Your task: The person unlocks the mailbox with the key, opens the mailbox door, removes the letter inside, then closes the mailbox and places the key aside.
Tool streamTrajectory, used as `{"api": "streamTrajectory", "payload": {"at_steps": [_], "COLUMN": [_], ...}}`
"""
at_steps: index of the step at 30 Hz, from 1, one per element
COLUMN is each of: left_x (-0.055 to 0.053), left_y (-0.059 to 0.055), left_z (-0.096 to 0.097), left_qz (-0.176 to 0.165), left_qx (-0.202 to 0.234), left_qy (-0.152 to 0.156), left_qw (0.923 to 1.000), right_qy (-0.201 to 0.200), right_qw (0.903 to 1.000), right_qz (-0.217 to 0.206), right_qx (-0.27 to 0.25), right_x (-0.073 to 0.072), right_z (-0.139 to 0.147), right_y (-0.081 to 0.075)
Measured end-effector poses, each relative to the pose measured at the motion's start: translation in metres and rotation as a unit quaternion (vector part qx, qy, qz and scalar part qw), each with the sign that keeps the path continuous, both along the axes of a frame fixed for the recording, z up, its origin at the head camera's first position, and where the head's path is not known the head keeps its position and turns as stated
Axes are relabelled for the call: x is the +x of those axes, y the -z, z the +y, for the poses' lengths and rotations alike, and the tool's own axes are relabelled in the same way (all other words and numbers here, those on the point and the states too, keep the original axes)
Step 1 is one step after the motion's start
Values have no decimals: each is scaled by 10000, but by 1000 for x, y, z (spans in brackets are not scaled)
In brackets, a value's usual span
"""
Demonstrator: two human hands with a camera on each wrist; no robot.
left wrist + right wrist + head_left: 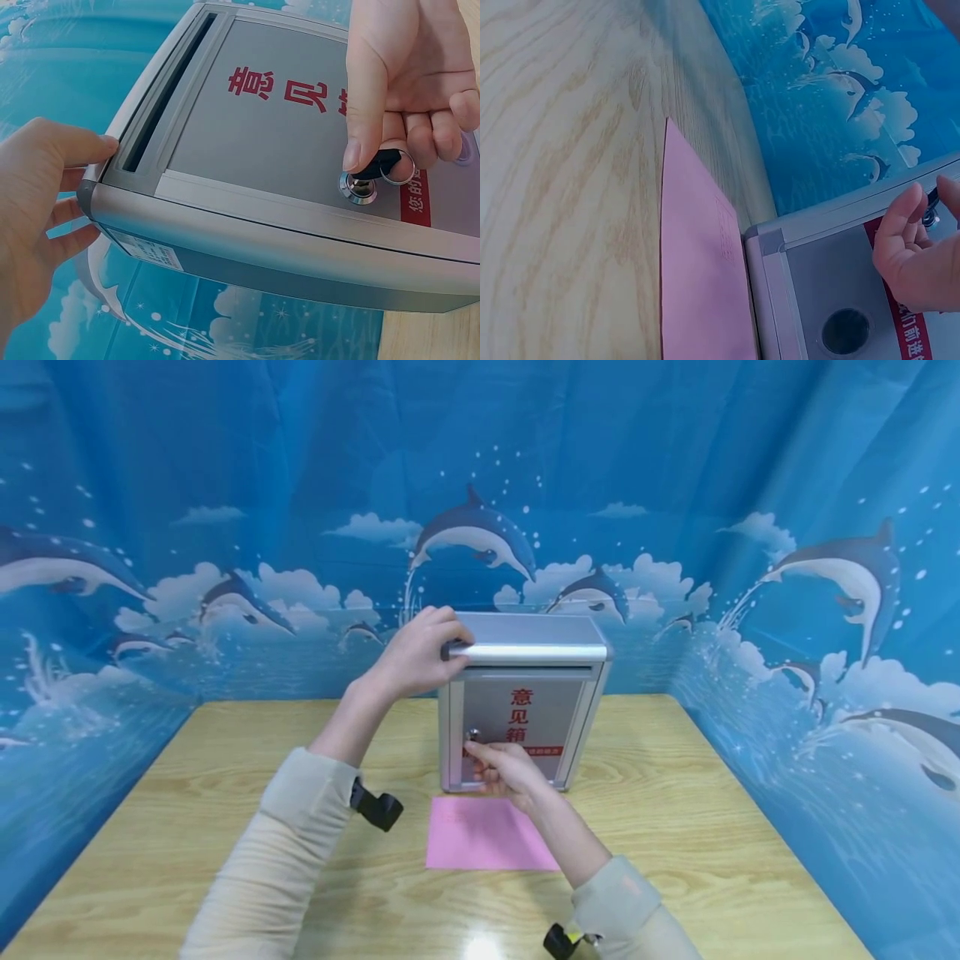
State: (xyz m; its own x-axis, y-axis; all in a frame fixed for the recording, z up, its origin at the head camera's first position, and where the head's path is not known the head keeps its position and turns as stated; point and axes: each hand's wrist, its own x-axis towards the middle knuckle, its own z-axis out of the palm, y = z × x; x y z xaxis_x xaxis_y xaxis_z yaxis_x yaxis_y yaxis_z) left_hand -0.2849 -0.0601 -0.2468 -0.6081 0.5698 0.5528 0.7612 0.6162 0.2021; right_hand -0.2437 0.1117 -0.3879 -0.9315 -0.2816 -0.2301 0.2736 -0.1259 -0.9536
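A silver-grey metal suggestion box (536, 628) with red Chinese characters on its front stands upright on the table. My left hand (426, 652) grips its top left corner, thumb and fingers on different sides of the edge. Low on the left side of the front door, a round chrome lock (358, 190) holds a key with a black head (381, 162) and a metal ring. My right hand (512, 771) pinches that key's head between thumb and forefinger, the other fingers curled below. Along the box's upper front runs a long dark slot (172, 90).
A pink paper (480, 833) lies flat on the wood-grain table (675, 827), right before the box. A round dark window (846, 331) sits low on the box door. Behind the table and along its sides hangs a blue curtain (300, 460) printed with dolphins.
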Motion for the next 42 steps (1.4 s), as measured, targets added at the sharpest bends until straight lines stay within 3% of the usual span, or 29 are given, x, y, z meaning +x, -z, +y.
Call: {"api": "streamTrajectory", "payload": {"at_steps": [8, 12, 14, 19, 21, 26, 29, 32, 36, 39, 42], "left_x": [0, 1, 2, 2, 2, 2, 1, 2, 3, 3, 3], "left_y": [-1, -1, -1, 0, 1, 2, 2, 2, 2, 1, 1], "left_z": [1, 0, 0, 0, 0, 0, 0, 1, 1, 1, 1], "left_qz": [46, 50, 48, 52, 58, 64, 81, 62, 15, -7, -27], "left_qx": [71, 104, 111, 106, 102, 119, 124, 126, 114, 94, 92], "left_qy": [16, 18, 23, 37, 46, 75, 57, 56, 34, -11, -31], "left_qw": [10000, 9999, 9999, 9999, 9999, 9999, 9999, 9999, 9999, 10000, 9999], "right_qy": [-2, 107, 189, 421, 468, 476, 421, 340, 242, 226, 271], "right_qw": [9998, 9983, 9918, 9558, 9470, 9410, 9319, 9066, 8502, 8148, 7886], "right_qz": [-48, 350, 730, 1699, 1849, 1909, 2093, 2498, 3251, 3608, 3711], "right_qx": [-172, 454, 1035, 2361, 2584, 2755, 2934, 3384, 4134, 4533, 4896], "right_x": [-1, -1, 0, 4, 5, 6, 5, 6, 7, 8, 9], "right_z": [0, -1, -1, -3, -4, -4, -4, -5, -8, -11, -13], "right_y": [-1, 0, -1, -3, -5, -5, -5, -6, -8, -12, -13]}}
